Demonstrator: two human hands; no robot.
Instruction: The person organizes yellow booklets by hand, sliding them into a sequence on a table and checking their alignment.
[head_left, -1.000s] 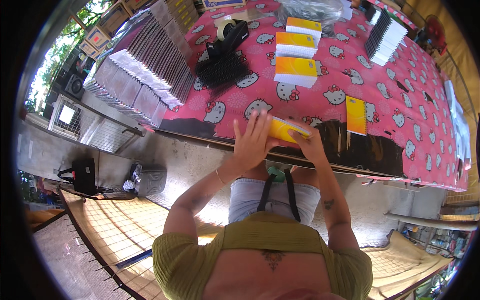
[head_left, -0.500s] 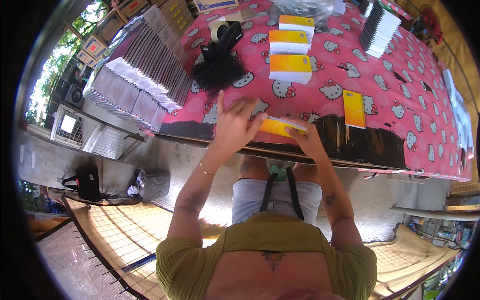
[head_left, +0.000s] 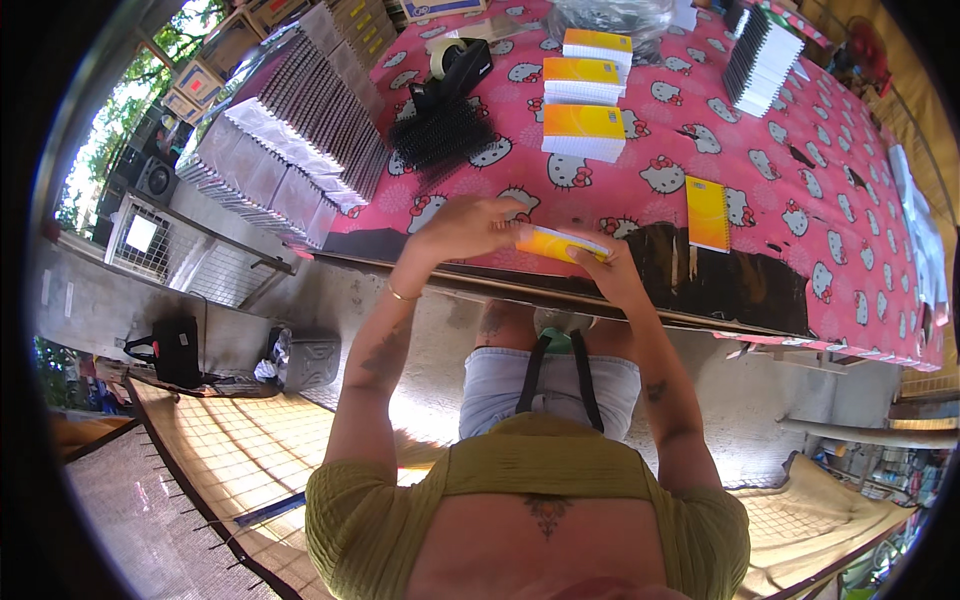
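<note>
A small yellow-orange notebook is held just above the table's near edge, its pages bent in a slight curve. My right hand grips its right end, with the thumb pressed on the cover. At the other end is my left hand, fingers stretched rightward above the notebook and apart from the thumb. The left thumb is close to the notebook's corner; whether it touches is hard to tell. Beyond my left hand lies a pile of black binding coils. A finished-looking yellow spiral notebook rests flat to the right.
Three stacks of yellow notebooks stand mid-table on the pink patterned cover. Behind the coils is a black tape dispenser. Tall piles of spiral-bound books fill the left; another stack stands far right. The cover is torn near the front edge.
My left hand has turned from a raised, spread pose to fingers pointing right, lower over the notebook's left end. The right hand keeps its grip. The view has shifted slightly.
</note>
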